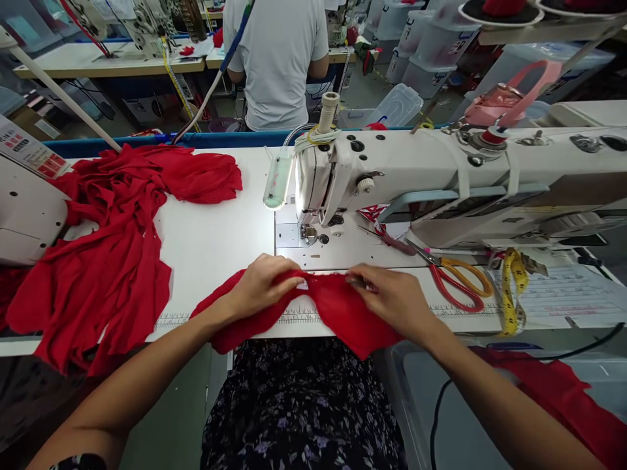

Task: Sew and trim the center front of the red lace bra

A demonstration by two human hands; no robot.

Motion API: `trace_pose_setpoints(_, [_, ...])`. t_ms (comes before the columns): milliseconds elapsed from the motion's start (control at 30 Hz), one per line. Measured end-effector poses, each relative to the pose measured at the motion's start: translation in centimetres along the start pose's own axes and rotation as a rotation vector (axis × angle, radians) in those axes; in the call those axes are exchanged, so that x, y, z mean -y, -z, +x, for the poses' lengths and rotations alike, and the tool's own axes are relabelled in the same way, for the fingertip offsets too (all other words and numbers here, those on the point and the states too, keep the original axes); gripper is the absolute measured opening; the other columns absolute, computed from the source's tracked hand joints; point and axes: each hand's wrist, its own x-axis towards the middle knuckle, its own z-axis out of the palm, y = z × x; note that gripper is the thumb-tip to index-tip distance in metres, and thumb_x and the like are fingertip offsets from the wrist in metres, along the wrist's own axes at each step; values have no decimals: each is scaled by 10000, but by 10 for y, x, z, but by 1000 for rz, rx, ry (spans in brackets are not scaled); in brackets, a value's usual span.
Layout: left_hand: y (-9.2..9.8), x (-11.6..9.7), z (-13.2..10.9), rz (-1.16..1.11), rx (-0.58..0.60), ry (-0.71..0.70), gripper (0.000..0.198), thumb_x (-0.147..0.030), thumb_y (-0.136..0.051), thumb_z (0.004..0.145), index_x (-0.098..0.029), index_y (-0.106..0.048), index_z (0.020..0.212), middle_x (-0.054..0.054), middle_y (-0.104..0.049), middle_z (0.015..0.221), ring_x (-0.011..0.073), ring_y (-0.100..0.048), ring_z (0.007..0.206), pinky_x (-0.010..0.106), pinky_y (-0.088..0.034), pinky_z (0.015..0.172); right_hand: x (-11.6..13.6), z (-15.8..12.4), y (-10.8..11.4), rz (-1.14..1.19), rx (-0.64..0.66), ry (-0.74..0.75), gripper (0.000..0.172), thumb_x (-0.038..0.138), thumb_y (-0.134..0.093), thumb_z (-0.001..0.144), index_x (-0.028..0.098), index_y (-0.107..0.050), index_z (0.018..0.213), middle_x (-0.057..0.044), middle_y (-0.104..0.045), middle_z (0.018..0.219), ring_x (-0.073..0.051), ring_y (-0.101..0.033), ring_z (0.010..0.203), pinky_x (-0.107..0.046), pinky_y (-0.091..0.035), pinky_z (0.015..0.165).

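Observation:
A small red fabric piece lies across the table's front edge, in front of the white sewing machine. My left hand grips its left part with curled fingers, near a small white label at the fabric's top edge. My right hand pinches the fabric's upper edge just right of that label. Both hands sit close together, a little in front of the machine's needle plate.
A big heap of red fabric pieces covers the table's left side. Orange-handled scissors and a yellow measuring tape lie right of my hands. A person in a grey shirt works with their back turned behind the table.

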Motion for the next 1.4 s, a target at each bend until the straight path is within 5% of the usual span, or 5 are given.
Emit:
trace_pose_setpoints(67, [0, 0, 8, 63, 78, 143, 183, -317, -558, 975, -187, -618, 861, -16, -584, 711, 130, -523, 641, 273, -442, 641, 4, 10, 3, -140, -113, -76, 222, 186, -530, 891, 204, -680, 1053, -61, -761, 830, -184, -670, 640, -258, -367, 513])
trace_pose_setpoints(233, [-13, -18, 3, 335, -254, 192, 243, -231, -575, 944, -171, -583, 1180, 140, -609, 1162, 266, -573, 1044, 456, -512, 876, 33, 3, -27, -80, -87, 116, 400, 104, -464, 890, 183, -614, 1252, -78, -763, 1002, -169, -673, 711, -265, -447, 581])
trace_pose_setpoints(533, [-11, -5, -27, 66, 88, -28, 344, -228, -493, 1004, -162, -536, 1339, 125, -581, 1376, 240, -523, 1307, 523, -434, 1142, -22, 22, -25, 53, 103, 421, 364, 156, -521, 892, 226, -682, 1211, -21, -675, 829, -129, -582, 664, -242, -378, 532])
trace_pose_setpoints(767, [-14, -8, -23, 152, 62, -42, 314, -218, -486, 1005, -155, -574, 1299, 136, -600, 1364, 258, -530, 1310, 545, -424, 1138, 12, 32, -34, 155, 55, 422, 217, 168, -536, 932, 205, -683, 1088, -52, -686, 1207, -136, -657, 935, -224, -471, 646])
trace_pose_setpoints(1400, [2, 14, -19, 194, 218, -117, 343, -258, -479, 1017, -240, -569, 1348, 94, -568, 1420, 273, -475, 1340, 633, -311, 1157, 0, 35, -42, 140, 138, 435, 236, 277, -538, 969, 218, -642, 1173, -42, -676, 1279, -162, -686, 962, -257, -507, 673])
